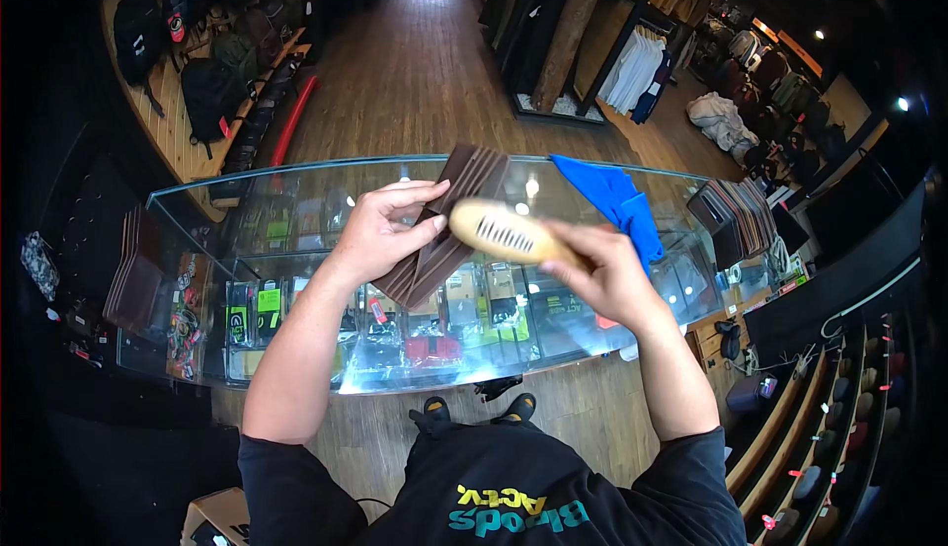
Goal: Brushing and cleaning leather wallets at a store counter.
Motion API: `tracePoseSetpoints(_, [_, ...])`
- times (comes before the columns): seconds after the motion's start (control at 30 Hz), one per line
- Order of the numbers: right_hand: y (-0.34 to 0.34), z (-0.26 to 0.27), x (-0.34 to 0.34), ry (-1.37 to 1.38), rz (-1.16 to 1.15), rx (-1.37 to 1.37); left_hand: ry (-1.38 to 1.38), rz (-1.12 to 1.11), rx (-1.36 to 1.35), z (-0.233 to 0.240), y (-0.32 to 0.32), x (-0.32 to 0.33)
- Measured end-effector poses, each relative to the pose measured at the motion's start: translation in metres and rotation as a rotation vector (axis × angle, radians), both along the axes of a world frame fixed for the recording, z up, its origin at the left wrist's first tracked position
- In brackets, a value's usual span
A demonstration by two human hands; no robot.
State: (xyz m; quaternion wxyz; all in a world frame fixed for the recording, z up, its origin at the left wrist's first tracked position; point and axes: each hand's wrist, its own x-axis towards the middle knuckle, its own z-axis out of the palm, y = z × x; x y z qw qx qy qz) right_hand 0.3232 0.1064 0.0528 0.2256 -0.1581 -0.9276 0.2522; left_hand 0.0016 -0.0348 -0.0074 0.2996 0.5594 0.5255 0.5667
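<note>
My left hand (381, 231) grips the left edge of an opened dark brown wallet (474, 172), which looks like leather and has rows of card slots. The wallet is tilted over the glass display counter. In my right hand (611, 268) is a pale wooden brush (500, 231) with slots in its back, blurred and lying across the wallet's right side. The brush's underside is hidden, so I cannot tell whether it touches the wallet. Behind my right hand a blue cloth (618, 202) lies folded on the glass.
The glass display counter (311, 176) holds packaged goods under its top. Several wallets or folders (737, 220) stand at its right end, and a dark brown stack (133, 279) at its left. Backpacks (138, 39) hang left; shelves of caps (811, 483) stand right.
</note>
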Motion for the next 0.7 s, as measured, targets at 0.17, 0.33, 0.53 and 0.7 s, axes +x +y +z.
tracePoseSetpoints(0.17, [0.016,0.001,-0.001,0.224,-0.328,-0.019,-0.037,-0.03,-0.068,0.002,0.004,0.003])
tracePoseSetpoints(0.33, [-0.01,-0.004,0.002,-0.049,0.174,-0.168,-0.015,0.024,0.052,-0.002,0.001,0.002])
tracePoseSetpoints(0.53, [-0.012,0.004,0.0,-0.112,-0.076,-0.154,0.016,0.133,0.124,-0.004,0.0,0.003])
tracePoseSetpoints(0.7, [-0.006,-0.007,-0.002,0.033,-0.013,-0.205,0.203,0.234,0.325,0.006,0.002,0.009])
